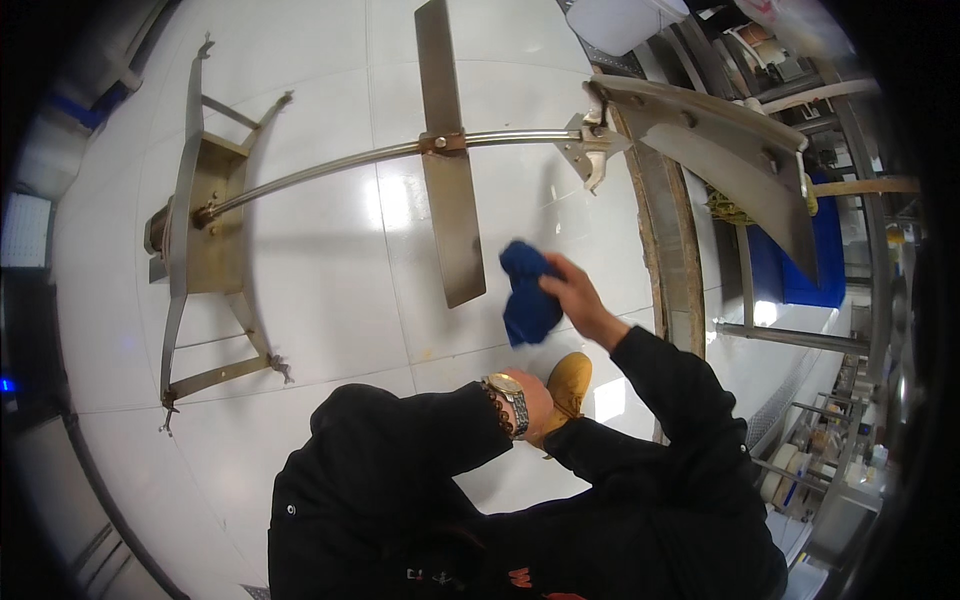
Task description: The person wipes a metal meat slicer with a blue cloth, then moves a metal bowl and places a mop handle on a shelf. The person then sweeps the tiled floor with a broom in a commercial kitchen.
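Observation:
My right hand [581, 296] grips a crumpled blue cloth [531, 300] above the tiled floor. My left hand [531, 401], with a metal watch [507, 386] and a beaded bracelet on its wrist, rests near my tan shoe; its fingers are hidden from the camera. Beyond the cloth lies a metal mixer-like assembly: a long shaft [322, 174] runs through a flat metal paddle blade [456, 225]. The shaft's left end meets a metal bracket frame [217, 217] with clamp feet. At its right end are a small metal fitting [596, 142] and a large, tilted metal plate [720, 127].
White floor tiles [322, 315] extend around the assembly. On the right stand metal racks and a blue bin [814, 255], beside a rough-edged metal strip [675, 247]. A white bucket [622, 22] is at the top right. Dark-edged equipment lines the left side.

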Demonstrator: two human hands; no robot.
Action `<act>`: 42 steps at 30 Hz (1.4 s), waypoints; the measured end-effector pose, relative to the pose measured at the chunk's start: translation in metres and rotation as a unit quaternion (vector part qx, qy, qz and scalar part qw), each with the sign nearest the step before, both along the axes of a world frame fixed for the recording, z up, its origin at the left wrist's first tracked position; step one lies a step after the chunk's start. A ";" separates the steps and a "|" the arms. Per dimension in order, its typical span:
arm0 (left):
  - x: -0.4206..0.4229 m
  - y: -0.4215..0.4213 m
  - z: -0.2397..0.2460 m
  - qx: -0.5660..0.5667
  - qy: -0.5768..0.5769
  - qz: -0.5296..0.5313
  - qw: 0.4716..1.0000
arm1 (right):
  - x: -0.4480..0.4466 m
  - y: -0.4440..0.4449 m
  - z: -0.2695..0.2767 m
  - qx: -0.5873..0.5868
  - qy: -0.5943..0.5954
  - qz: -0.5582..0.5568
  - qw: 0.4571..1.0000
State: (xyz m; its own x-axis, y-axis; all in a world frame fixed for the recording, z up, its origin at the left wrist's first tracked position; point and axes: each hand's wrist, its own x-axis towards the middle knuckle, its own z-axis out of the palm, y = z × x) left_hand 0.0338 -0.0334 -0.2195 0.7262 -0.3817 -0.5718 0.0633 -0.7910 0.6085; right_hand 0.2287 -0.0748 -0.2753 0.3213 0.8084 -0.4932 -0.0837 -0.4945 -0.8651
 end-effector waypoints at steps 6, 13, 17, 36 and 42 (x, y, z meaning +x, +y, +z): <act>0.003 0.004 -0.001 0.036 -0.002 0.012 0.999 | -0.013 0.066 -0.032 0.001 0.356 -0.048 0.933; -0.001 -0.003 -0.005 0.016 0.000 -0.001 1.000 | -0.041 0.068 -0.023 -0.052 0.323 -0.033 0.944; 0.001 -0.003 -0.011 0.014 -0.020 -0.008 1.000 | -0.052 0.072 0.005 -0.061 0.274 -0.017 0.960; -0.003 0.012 -0.040 0.163 -0.174 0.123 0.963 | 0.033 0.177 0.105 0.043 -0.746 0.198 0.635; -0.009 0.003 -0.045 0.089 -0.175 0.094 0.976 | -0.003 0.190 0.085 0.158 -0.554 0.043 0.816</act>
